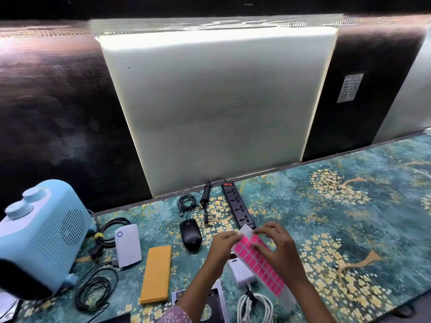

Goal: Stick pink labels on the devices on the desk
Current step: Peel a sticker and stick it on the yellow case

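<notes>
A sheet of pink labels (261, 264) hangs above the desk, its bare backing curled at the top. My left hand (222, 247) pinches the sheet's upper left edge. My right hand (275, 243) rests its fingers on the top rows of labels. Under the sheet lies a white charger (240, 272) with a coiled white cable (255, 307). To the left are a black mouse (190, 234), an orange flat case (156, 273), a white power bank (128, 245) and a light blue heater (42, 234). A black power strip (238, 205) lies behind my hands.
Black cables (93, 287) coil at the front left and more (186, 202) lie near the wall. A black-and-white device (214, 304) lies under my left forearm. The patterned teal desk mat (349, 217) stretches to the right. A lit panel (221, 101) stands against the back wall.
</notes>
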Demonstrator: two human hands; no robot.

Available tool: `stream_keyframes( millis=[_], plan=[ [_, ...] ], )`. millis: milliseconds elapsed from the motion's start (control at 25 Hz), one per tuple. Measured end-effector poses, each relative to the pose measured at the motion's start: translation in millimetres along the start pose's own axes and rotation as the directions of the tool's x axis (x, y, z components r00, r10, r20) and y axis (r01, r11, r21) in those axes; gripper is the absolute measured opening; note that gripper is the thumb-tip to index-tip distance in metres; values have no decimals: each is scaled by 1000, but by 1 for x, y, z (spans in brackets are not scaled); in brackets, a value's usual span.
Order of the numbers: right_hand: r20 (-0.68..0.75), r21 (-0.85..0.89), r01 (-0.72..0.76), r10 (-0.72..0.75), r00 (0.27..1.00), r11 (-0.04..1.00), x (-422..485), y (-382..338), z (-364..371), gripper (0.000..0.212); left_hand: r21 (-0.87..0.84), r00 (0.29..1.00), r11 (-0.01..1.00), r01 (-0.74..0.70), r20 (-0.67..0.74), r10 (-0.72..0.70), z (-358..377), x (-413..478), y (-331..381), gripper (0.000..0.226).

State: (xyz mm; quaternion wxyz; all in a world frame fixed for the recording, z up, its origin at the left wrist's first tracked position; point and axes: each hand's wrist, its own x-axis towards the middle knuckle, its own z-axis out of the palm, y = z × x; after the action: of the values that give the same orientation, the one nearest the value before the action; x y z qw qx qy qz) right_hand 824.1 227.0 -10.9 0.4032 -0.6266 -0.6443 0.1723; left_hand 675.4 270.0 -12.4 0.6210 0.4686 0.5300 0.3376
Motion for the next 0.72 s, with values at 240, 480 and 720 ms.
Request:
stream_keyframes(
  millis=[240, 480, 720],
  plan=[
    [-50, -160, 106, -115, 992, 981, 1, -2, 11, 22, -37, 999, 998, 45, 11, -44, 9, 0, 3, 39],
    [-105, -121, 92, -105, 989, 988, 2, -1, 4, 21, -122, 987, 980, 158, 9, -158, 19, 2, 10, 24],
    [-152, -21, 83, -86, 985, 996, 8, 4, 1, 15, -151, 972, 960, 235, 47, -231, 24, 7, 14, 19]
  ],
)
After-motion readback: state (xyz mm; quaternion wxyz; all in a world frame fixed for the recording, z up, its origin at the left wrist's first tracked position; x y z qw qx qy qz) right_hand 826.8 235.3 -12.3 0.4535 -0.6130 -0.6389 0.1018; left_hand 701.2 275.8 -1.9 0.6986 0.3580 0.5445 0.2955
